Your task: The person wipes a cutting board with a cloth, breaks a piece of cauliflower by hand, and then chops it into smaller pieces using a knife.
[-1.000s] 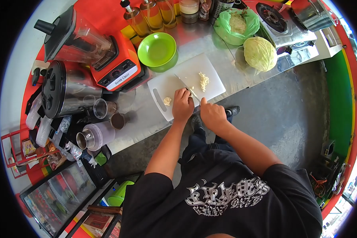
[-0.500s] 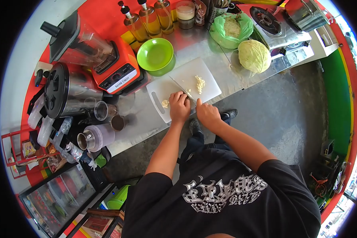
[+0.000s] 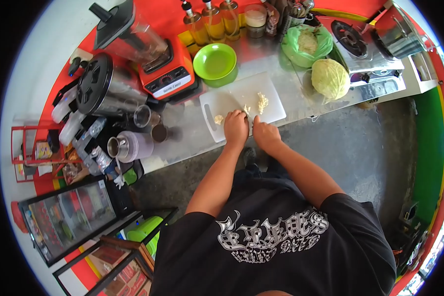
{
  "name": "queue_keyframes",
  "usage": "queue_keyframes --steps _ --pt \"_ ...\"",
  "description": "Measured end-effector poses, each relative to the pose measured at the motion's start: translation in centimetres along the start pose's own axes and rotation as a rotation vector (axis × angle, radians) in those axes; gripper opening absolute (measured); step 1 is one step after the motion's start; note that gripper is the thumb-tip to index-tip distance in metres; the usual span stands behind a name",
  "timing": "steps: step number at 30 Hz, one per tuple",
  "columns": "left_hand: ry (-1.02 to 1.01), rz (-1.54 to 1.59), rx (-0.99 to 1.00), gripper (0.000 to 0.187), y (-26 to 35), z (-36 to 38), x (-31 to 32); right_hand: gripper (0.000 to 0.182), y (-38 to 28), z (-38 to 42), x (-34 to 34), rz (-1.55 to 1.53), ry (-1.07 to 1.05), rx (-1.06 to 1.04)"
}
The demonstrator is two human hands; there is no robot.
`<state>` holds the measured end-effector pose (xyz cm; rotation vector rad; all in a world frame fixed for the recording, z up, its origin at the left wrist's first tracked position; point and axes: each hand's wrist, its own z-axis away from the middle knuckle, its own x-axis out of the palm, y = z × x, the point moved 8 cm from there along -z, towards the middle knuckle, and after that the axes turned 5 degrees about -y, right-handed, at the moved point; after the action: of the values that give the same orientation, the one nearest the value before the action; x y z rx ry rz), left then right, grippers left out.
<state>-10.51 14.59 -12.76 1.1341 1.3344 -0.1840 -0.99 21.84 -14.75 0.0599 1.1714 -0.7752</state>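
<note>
My right hand point(image 3: 266, 134) is closed round the handle of a knife at the near edge of the white cutting board point(image 3: 227, 98). Little of the knife point(image 3: 250, 121) shows, as it stands almost edge-on between my hands. On the board, my left hand point(image 3: 237, 126) has its fingers curled down beside the blade; whatever they pinch is hidden. A few cut bits lie at its fingertips. Farther right is a pile of chopped pale pieces point(image 3: 263, 102) that looks like garlic. Some larger pale pieces point(image 3: 218, 119) sit left of my left hand, near the board's handle slot.
Behind the board stand a green bowl point(image 3: 215, 61) and a red blender point(image 3: 167, 76). A cabbage point(image 3: 330, 79) and a green plastic bag point(image 3: 307, 45) are to the right, near the gas stove point(image 3: 365, 49). Jars and a purple container point(image 3: 135, 146) crowd the left of the metal counter point(image 3: 182, 140).
The view has shifted, moving the counter rightward in the picture. The blade, seen slanting across the board before, is now mostly hidden between my hands. Cut bits now show by my left fingertips.
</note>
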Motion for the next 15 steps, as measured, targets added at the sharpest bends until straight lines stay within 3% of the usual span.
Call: queue_keyframes --steps 12,15 --pt "0.026 -0.03 -0.169 0.01 0.8 0.1 -0.1 0.016 -0.1 -0.8 -1.0 0.022 -0.159 -0.082" --pt "-0.064 -0.102 -0.209 0.007 0.7 0.2 -0.3 0.017 -0.4 -0.1 -2.0 0.053 -0.19 -0.089"
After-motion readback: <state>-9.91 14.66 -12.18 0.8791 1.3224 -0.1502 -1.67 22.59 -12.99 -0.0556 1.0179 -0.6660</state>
